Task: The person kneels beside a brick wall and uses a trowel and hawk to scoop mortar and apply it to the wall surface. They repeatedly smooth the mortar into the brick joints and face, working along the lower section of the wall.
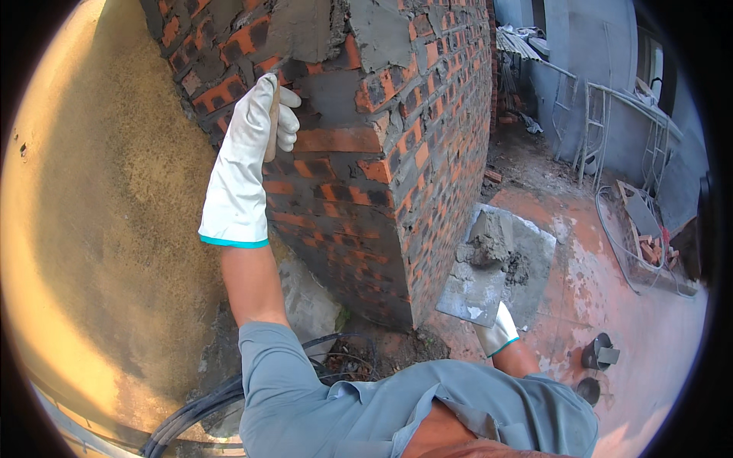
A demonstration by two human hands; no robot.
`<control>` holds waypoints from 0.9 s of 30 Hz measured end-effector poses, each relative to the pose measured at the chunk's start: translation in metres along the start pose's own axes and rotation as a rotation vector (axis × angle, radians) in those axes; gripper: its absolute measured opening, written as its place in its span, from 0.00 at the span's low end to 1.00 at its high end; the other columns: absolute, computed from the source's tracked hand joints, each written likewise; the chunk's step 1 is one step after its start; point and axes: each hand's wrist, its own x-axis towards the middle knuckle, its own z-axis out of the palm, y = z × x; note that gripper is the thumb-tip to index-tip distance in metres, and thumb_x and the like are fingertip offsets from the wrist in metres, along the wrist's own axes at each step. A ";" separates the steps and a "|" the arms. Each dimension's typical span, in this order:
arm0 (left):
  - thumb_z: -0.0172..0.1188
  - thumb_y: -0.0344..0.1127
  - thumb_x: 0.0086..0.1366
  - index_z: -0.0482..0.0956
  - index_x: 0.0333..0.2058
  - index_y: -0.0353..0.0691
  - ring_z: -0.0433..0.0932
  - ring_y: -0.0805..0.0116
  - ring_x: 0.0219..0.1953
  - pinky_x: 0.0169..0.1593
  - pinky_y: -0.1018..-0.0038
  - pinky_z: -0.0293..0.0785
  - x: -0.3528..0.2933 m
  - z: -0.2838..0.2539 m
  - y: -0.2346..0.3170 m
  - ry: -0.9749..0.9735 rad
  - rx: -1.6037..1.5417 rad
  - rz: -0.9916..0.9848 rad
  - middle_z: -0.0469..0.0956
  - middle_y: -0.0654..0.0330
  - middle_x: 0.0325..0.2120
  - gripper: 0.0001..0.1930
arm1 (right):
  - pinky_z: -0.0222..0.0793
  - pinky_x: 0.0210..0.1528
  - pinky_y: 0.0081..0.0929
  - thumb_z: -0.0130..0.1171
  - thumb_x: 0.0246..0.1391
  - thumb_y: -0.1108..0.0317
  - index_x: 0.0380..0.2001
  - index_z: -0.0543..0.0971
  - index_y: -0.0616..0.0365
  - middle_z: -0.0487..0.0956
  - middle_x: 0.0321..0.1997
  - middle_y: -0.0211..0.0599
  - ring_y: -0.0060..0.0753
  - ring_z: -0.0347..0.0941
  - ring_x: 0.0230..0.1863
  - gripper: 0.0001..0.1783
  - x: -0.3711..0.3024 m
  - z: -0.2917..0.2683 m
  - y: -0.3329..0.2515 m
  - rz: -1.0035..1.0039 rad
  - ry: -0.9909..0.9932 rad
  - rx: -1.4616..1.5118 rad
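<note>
Fingers of my left hand [256,114] wrap a wooden handle [272,130] before the brick pillar [443,145]; my right hand [498,330] meets the board [460,295] bearing mortar [489,240], grip hidden. Likely I'm mortaring bricks; next calls for even pressure.

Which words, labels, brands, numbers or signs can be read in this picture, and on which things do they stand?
None: no text can be read.
The left glove, right glove, wooden handle, brick column and shirt show no visible lettering.
Things near the far grey wall are too small or blurred to tell.
</note>
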 end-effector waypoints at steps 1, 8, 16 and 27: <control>0.41 0.72 0.79 0.77 0.48 0.27 0.74 0.67 0.20 0.27 0.68 0.76 0.003 -0.006 -0.006 0.035 0.010 -0.024 0.75 0.60 0.21 0.43 | 0.76 0.62 0.41 0.48 0.79 0.52 0.68 0.74 0.53 0.78 0.65 0.35 0.38 0.76 0.62 0.24 -0.001 -0.003 0.001 -0.001 0.010 0.002; 0.45 0.68 0.81 0.79 0.47 0.27 0.76 0.68 0.20 0.26 0.70 0.78 0.010 -0.031 -0.035 0.146 -0.011 0.036 0.78 0.58 0.22 0.39 | 0.75 0.64 0.42 0.47 0.80 0.50 0.69 0.73 0.52 0.78 0.66 0.35 0.39 0.76 0.63 0.25 -0.016 -0.019 0.004 -0.025 0.053 0.006; 0.44 0.64 0.82 0.78 0.47 0.28 0.76 0.69 0.18 0.24 0.71 0.76 -0.074 0.029 -0.053 0.385 -0.198 -0.062 0.78 0.57 0.21 0.36 | 0.74 0.66 0.44 0.47 0.80 0.48 0.70 0.72 0.52 0.77 0.68 0.35 0.41 0.75 0.65 0.27 -0.019 -0.036 0.005 -0.037 0.041 0.023; 0.43 0.61 0.84 0.77 0.45 0.31 0.73 0.69 0.15 0.21 0.71 0.75 -0.107 0.048 -0.090 0.516 -0.164 -0.378 0.76 0.59 0.19 0.32 | 0.70 0.71 0.45 0.46 0.80 0.45 0.73 0.69 0.52 0.74 0.74 0.39 0.43 0.71 0.71 0.31 -0.045 -0.037 -0.005 -0.052 0.027 -0.020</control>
